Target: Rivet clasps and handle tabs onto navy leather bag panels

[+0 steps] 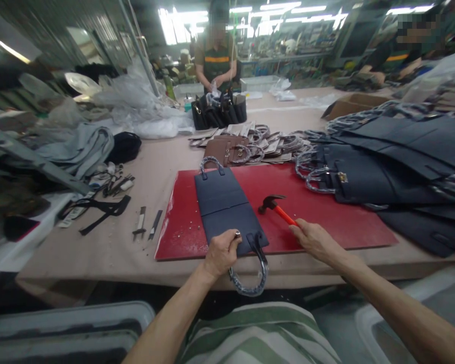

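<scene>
Red mat point(326, 212) on surface point(144, 177). Navy bag panel point(227, 210) flat on mat, long axis running away from person, near handle point(252, 273) overhanging edge. Left hand point(220, 253) fingers pinch panel's near edge. Right hand point(314, 240) grips hammer point(278, 208), head pointing left, just beside panel.

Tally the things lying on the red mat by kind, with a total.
Dark blue bag panel with wrapped handles at both ends: 1
Hammer, black head, orange handle, under the right hand: 1
Total: 2
</scene>
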`<action>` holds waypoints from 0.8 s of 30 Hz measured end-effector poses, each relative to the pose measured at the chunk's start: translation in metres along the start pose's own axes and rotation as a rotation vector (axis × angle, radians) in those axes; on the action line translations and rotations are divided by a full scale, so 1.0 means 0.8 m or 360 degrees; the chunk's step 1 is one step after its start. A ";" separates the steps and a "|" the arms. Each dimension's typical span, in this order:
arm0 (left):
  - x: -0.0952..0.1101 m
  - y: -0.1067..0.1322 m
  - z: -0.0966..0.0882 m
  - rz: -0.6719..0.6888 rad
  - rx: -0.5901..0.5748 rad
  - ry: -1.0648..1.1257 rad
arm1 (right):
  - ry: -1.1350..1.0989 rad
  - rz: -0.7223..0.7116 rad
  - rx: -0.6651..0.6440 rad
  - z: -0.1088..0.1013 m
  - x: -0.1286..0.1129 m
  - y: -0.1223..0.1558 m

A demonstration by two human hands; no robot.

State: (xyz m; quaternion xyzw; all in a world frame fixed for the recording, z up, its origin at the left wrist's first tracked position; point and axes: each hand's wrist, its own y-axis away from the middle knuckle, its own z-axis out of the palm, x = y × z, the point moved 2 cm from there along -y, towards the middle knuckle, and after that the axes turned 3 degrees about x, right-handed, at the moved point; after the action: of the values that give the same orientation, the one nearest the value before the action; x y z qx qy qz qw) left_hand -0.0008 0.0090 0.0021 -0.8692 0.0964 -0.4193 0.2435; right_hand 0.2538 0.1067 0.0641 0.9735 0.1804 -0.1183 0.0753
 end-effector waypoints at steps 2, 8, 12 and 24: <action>-0.001 0.001 -0.001 -0.0003 -0.0001 -0.0004 | 0.0221 -0.0032 0.0239 0.009 0.002 -0.010; 0.000 0.005 0.001 -0.0091 -0.0017 0.0048 | -0.0157 -0.0635 0.0587 0.060 -0.066 0.025; -0.008 -0.005 -0.001 -0.0509 0.0182 0.0378 | -0.0154 -0.0616 0.0478 0.102 -0.103 0.046; -0.068 -0.021 -0.102 -0.0715 0.0344 -0.1257 | 0.0123 0.0039 0.0320 0.086 -0.111 0.078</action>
State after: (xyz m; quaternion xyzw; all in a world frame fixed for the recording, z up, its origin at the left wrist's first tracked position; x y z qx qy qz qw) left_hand -0.0989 0.0156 0.0170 -0.9313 -0.2386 -0.1064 0.2538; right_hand 0.1826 0.0065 0.0270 0.9822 0.1585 -0.0971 -0.0282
